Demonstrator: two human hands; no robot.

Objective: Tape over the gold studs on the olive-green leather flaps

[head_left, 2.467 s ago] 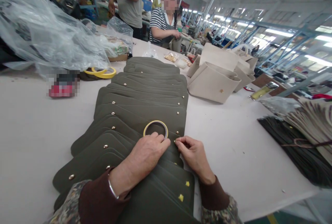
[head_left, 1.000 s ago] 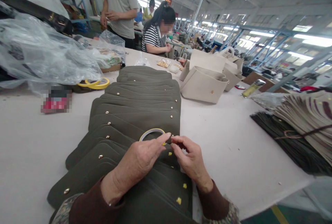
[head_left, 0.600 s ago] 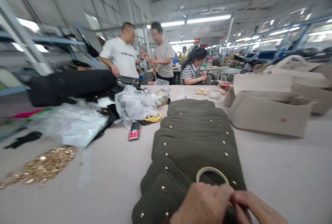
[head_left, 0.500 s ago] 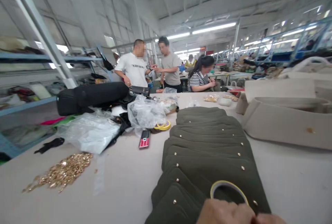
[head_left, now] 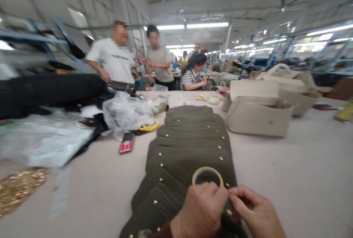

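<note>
Hands: we count two, the bare left hand [head_left: 200, 210] and the bare right hand [head_left: 256, 212], their fingertips close together.
Tape in hand: one thin, yellow-edged ring-shaped tape roll [head_left: 207, 169], raised above the near part of the stack, at the left hand's knuckles.
Olive panels: too many to count in the overlapping stack of flat, dark olive-green panels with rounded corners [head_left: 187, 146].
Studs: we make out at least a dozen small, round, shiny gold-coloured studs [head_left: 155, 202], in a left row and a right row.
Beige bags: at least two stiff beige bags [head_left: 259, 120] right of the stack.
Other tape: what look like two overlapping flat yellow tape rings [head_left: 150, 127] left of the stack.
Phone: one black-and-red keypad phone [head_left: 126, 143].
Gold heap: one heap of loose, shiny gold-coloured pieces [head_left: 23, 186], uncounted.
Roll's look: yellow rim, paler inner wall, wide round opening with dark olive showing through; its near edge is hidden by fingers.
Left grip: we see fingers curled closely over the roll's near edge, holding it.
Right grip: thumb and forefinger drawn together in a pinch beside the left fingertips; we cannot tell whether anything lies between them.
</note>
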